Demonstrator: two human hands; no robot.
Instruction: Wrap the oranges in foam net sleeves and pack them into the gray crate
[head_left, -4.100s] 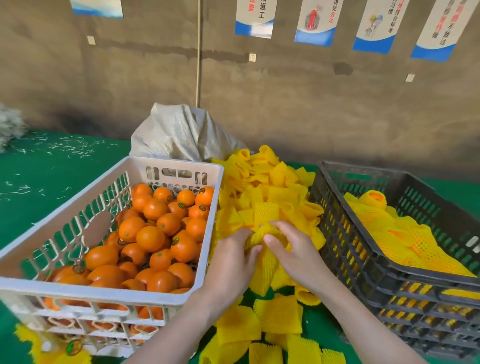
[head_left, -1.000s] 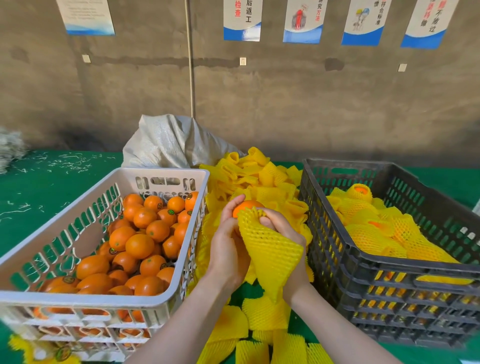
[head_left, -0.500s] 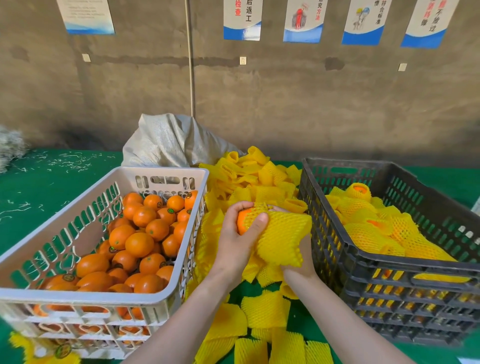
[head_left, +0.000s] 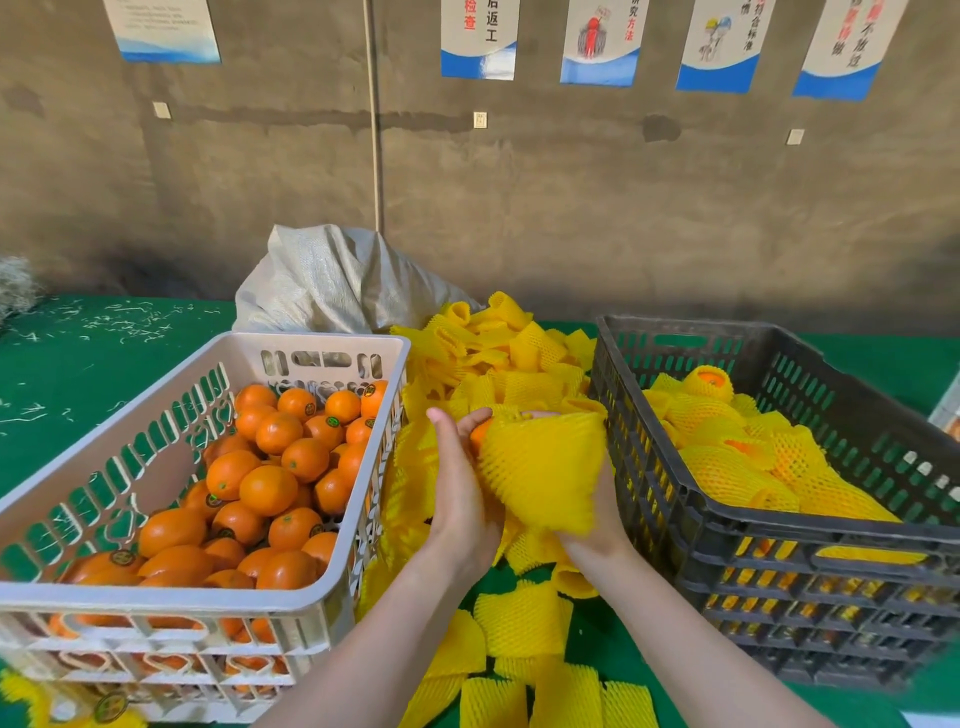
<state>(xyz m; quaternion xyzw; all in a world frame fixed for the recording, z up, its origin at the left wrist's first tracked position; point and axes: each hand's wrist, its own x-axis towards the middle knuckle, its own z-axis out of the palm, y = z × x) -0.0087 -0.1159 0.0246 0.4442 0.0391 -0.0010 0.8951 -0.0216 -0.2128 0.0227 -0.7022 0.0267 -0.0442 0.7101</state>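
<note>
- Textures first: the foam net sleeve (head_left: 540, 467) is bright yellow, spongy diamond mesh, stretched into a fat cone with the point down. It's held dead centre between the two crates.
- Only a glossy sliver of the orange (head_left: 479, 434) shows, at the sleeve's 10 o'clock edge. The rest is buried in mesh.
- The left hand (head_left: 460, 499) has its back to the camera and its thumb up. Its fingers are curled round the orange at the sleeve's 9 o'clock.
- The right hand (head_left: 597, 525) grips the sleeve from below and behind, around 4 o'clock. Mesh covers most of it, so you mostly see the heel and wrist.
- The gray crate (head_left: 779, 525) sits at 3 o'clock of the hands. It's dark slotted plastic with wrapped oranges (head_left: 727, 467) heaped inside, and its right side is cut off by the frame.
- The white crate (head_left: 171, 597) is at 9 o'clock, pale slotted plastic loaded with loose oranges (head_left: 267, 488). They're smooth and shiny, some with little round stickers too small to read.
- A sleeve pile (head_left: 498, 358) sits at 12 o'clock, and flattened ones lie at 6 o'clock on the green tabletop (head_left: 104, 374).
- A crumpled woven sack (head_left: 332, 286) is at 11 o'clock, behind the pile.
- Posters (head_left: 478, 41) run along the rough wall, tops cropped off.
</note>
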